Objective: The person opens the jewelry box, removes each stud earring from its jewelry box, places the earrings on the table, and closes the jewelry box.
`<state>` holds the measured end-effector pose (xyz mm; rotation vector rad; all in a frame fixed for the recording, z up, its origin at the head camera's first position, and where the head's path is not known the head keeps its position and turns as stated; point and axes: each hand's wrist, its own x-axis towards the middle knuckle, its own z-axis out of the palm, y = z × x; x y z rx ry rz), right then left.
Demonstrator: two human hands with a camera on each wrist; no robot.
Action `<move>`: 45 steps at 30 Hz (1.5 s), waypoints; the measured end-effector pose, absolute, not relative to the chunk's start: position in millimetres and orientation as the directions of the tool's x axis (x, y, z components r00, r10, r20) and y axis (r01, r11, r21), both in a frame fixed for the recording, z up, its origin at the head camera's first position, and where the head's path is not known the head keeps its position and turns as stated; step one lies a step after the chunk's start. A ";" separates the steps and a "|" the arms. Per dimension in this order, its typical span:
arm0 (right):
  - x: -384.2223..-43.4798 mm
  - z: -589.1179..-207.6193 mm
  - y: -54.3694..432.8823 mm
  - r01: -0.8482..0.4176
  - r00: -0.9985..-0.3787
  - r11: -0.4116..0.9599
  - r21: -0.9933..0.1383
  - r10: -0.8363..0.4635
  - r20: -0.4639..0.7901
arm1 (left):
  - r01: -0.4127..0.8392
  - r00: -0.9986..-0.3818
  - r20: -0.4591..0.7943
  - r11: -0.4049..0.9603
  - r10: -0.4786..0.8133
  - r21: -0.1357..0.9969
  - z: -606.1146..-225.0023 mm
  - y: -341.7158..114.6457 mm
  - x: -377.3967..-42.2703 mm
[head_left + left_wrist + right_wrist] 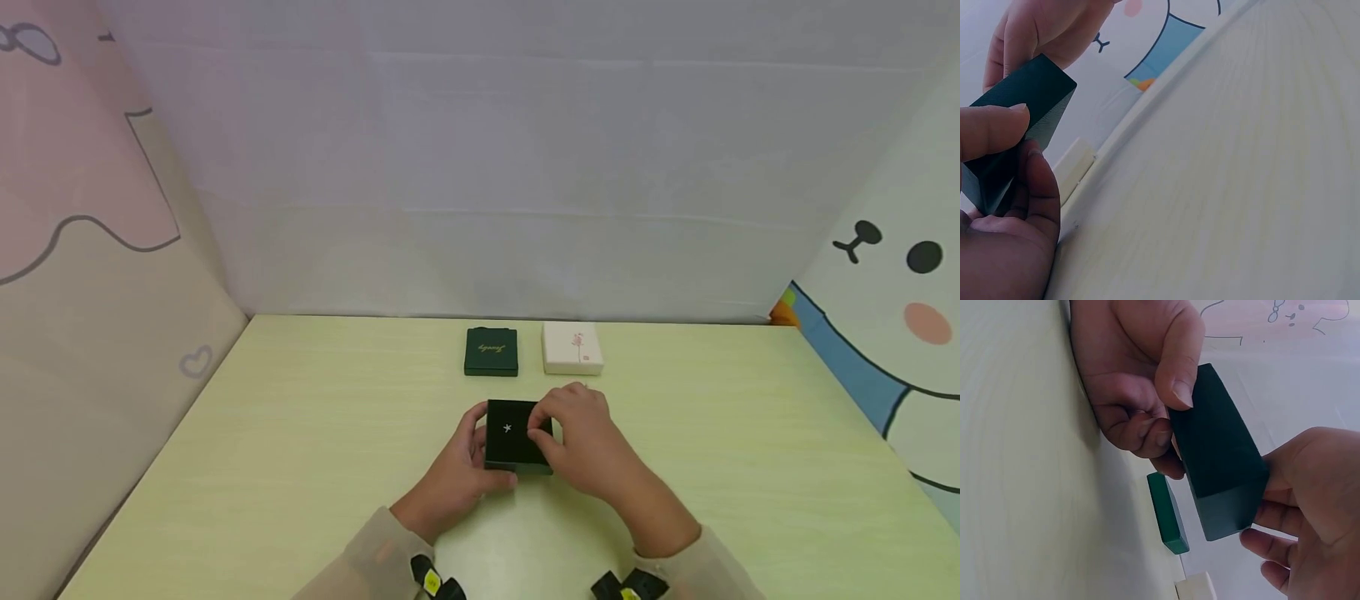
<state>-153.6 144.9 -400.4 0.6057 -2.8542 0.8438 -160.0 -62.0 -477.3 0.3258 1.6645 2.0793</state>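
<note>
Two green pieces (pixel 510 452) (pixel 491 352), one white box (pixel 562 350)

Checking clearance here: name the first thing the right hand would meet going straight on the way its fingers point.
Likely the top of the dark box: the right hand's fingertips are right over it, though depth is unclear and they may already touch.

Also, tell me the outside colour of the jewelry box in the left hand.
The jewelry box is dark green outside, showing best in the right wrist view.
</note>
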 end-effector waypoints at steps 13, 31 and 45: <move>-155.3 -395.7 155.1 -0.378 -0.923 0.707 -0.598 -0.337 0.185 | -0.183 -0.876 -0.091 -0.152 0.473 0.971 -476.0 -59.9 -158.2; -170.9 -395.9 194.9 -0.218 -0.976 0.699 -0.681 -0.144 0.165 | -0.197 -0.878 -0.104 -0.155 0.467 0.968 -475.2 -59.5 -157.6; -190.9 -427.0 218.6 -0.051 -0.998 0.688 -0.724 -0.005 0.066 | -0.213 -0.872 -0.092 -0.204 0.481 0.956 -478.2 -60.2 -158.9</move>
